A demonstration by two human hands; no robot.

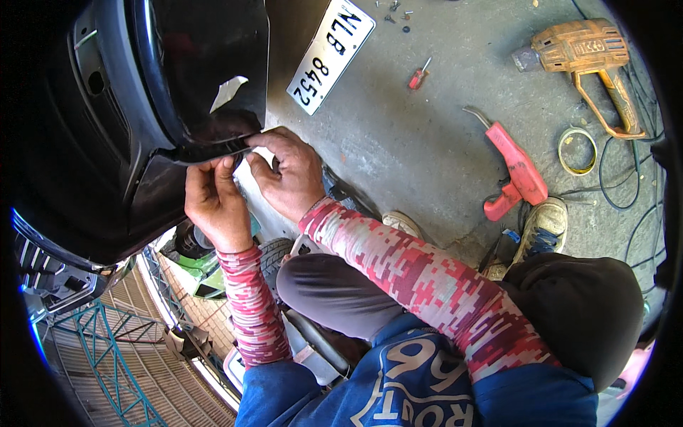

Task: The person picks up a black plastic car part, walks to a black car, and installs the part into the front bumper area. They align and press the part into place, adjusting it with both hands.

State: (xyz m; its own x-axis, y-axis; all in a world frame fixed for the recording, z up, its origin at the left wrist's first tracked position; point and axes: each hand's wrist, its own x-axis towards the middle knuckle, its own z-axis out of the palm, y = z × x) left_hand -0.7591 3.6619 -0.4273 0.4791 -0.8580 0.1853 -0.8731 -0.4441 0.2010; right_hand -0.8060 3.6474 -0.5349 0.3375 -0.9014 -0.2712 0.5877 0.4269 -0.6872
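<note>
A glossy black vehicle body panel [213, 57], which looks like a bumper, fills the upper left, with a pale irregular patch [229, 93] on its face. My left hand [215, 203] pinches the lower edge of this panel, thumb and fingertips pressed together from below. Just to the right, my right hand [290, 174] grips the same edge near the panel's corner, its index finger along the rim and its thumb bent underneath. Part of that contact is hidden by the fingers. Red-and-grey patterned sleeves cover both forearms.
On the concrete floor lie a white licence plate [331, 55], a small red screwdriver [418, 77], several loose screws [395, 8], a yellow heat gun [583, 46], a red gun-shaped tool [516, 167] with a bent metal tip, a wire coil [577, 151] and dark cables [617, 203].
</note>
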